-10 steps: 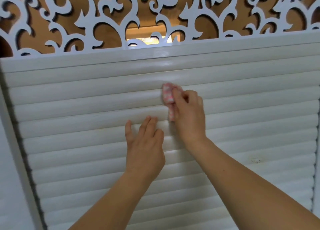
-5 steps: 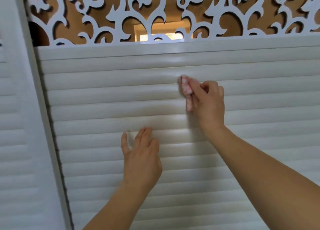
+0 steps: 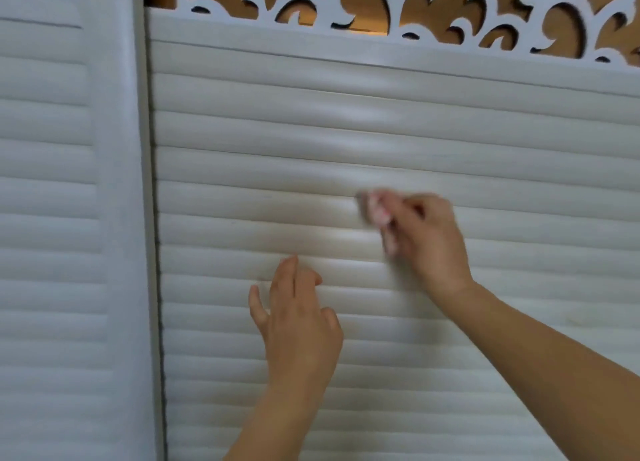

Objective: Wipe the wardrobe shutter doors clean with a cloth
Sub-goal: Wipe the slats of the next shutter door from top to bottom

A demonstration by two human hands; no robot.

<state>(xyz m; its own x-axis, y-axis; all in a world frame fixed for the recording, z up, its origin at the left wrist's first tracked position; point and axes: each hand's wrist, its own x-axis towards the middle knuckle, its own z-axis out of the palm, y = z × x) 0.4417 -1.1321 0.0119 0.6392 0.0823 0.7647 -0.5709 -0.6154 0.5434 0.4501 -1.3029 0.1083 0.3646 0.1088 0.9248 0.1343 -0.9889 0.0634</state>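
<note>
The fingers [image 3: 407, 206] of the right hand [image 3: 429, 238] are curled round a small pink-and-white cloth [image 3: 375, 214], pinching it into a wad and pressing it against a slat roughly midway up the visible stretch of the shutter door [image 3: 519, 141]; the cloth is blurred, so its fold can't be made out. Lower and to the left, the left hand [image 3: 298, 322] rests on the slats with its fingers mostly straight and loosely spread, gripping nothing. To do this slat properly I'd say run the cloth along its length rather than across, pushing into the groove between slats where dust tends to sit, and let the flat hand steady the door so it doesn't rattle. Left of a vertical post [image 3: 128, 183] stands a second louvred door [image 3: 45, 218], and white scrollwork [image 3: 519, 17] runs across the top
</note>
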